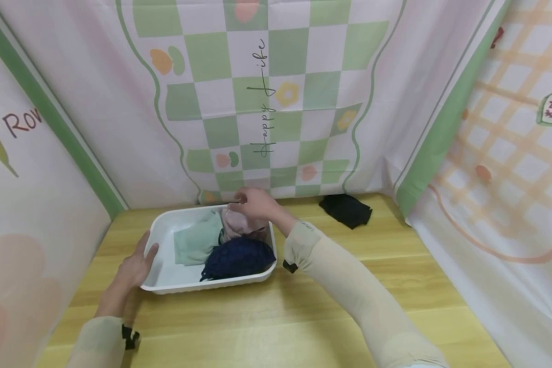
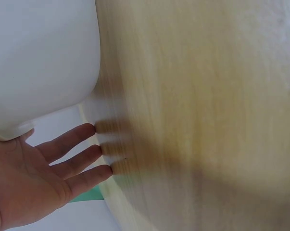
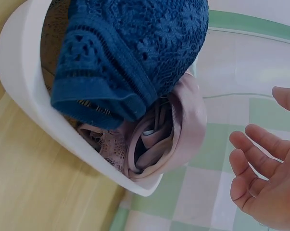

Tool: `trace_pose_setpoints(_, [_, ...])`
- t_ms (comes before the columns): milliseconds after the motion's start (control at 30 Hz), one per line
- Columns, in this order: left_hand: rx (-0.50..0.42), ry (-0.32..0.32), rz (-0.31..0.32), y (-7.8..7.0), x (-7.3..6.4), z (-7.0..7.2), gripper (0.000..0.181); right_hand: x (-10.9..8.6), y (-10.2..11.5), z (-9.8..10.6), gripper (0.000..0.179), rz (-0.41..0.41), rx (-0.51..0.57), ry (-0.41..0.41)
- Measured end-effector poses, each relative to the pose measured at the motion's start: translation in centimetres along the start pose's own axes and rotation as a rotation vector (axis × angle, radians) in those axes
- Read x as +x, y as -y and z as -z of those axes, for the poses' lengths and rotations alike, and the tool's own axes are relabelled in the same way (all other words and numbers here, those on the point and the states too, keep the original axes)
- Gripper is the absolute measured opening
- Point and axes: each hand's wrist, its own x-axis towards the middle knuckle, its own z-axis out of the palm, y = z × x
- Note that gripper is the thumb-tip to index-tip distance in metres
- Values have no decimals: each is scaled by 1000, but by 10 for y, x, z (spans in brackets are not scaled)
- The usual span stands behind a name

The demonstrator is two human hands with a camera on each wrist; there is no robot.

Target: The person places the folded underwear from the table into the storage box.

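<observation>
A white plastic tub (image 1: pixel 179 275) stands on the table with folded clothing inside. My left hand (image 1: pixel 133 268) is at its left end, thumb at the rim; in the left wrist view the other fingers are straight and spread. Above the back right corner is my right hand (image 1: pixel 257 204), its fingers loosely bent and, in the right wrist view, apart from the clothes with nothing in them. Beneath it lies a folded pink bra (image 3: pixel 188 125) with lace. A navy lace bra (image 1: pixel 241 258) fills the front right. To their left is a mint-green folded garment (image 1: pixel 198 237).
A black folded cloth (image 1: pixel 346 210) lies at the back right of the wooden table (image 1: pixel 239 327). Behind the table hangs a green-checked curtain (image 1: pixel 287 122), close to the tub's back edge. More patterned curtains close off both sides.
</observation>
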Motion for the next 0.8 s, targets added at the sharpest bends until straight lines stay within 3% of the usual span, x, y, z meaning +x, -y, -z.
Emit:
trace_pose_setpoints(400, [0,15,9,0,0,0,78,-12,-16,8,49,1,2,-49])
trace_pose_setpoints(800, [-5,7,5,2,1,-1,79,-23,-37,12,41,-10,22,-88])
